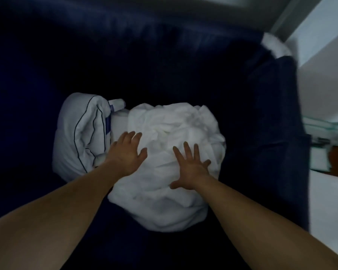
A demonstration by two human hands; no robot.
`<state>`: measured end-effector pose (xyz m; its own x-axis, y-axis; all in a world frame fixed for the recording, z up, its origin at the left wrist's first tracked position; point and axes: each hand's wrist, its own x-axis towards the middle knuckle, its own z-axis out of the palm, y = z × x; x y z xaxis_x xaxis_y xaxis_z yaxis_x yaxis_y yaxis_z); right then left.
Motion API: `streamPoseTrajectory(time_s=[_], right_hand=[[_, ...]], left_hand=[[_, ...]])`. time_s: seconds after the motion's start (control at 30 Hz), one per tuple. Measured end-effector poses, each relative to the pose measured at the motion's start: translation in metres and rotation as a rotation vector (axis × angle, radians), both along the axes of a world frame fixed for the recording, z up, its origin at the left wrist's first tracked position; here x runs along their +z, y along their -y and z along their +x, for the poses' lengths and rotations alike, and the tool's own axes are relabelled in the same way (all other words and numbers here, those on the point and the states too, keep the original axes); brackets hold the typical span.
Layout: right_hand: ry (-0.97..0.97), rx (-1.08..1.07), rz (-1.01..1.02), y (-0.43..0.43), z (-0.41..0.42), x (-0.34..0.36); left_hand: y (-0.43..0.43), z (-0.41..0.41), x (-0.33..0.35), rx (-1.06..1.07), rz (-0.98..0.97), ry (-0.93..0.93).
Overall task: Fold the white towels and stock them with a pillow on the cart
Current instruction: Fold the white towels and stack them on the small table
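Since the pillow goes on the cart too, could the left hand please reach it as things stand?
Probably yes: the left hand is open right beside the pillow, with nothing between them.

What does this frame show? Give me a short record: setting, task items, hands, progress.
setting: dark blue sofa; the frame is dim and blurred
towels: white towels in a crumpled, unfolded pile on the seat
pillow: white pillow with dark piping, lying left of the pile and touching it
hands: left hand at the pile's left edge, right hand over its near side; both have spread fingers and hold nothing
cart: not in view
other: white cloth at the sofa's right arm
progress: folding not yet begun
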<state>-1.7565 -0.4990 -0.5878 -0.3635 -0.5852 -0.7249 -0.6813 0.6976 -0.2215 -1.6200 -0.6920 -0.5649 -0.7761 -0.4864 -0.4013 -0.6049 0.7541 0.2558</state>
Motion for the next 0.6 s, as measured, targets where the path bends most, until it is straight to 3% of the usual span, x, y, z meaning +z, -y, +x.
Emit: streamPoseTrajectory(time_s=[0.23,0.37,0.43,0.6], right_hand=[[-0.077,0.071,0.075,0.002,0.01,-0.059],[-0.134,-0.012,-0.102,0.009,-0.005,-0.061],[-0.212,0.044,-0.13,0.023,-0.013,-0.062],[-0.058,-0.021,-0.057,0.039,-0.016,-0.064]], left_hand=[[0.01,-0.003,-0.059,-0.09,0.16,0.057],[0.006,-0.017,-0.055,-0.116,0.197,0.06],[0.009,-0.025,-0.05,-0.119,0.194,0.024],[0.021,-0.034,-0.037,-0.117,0.199,0.002]])
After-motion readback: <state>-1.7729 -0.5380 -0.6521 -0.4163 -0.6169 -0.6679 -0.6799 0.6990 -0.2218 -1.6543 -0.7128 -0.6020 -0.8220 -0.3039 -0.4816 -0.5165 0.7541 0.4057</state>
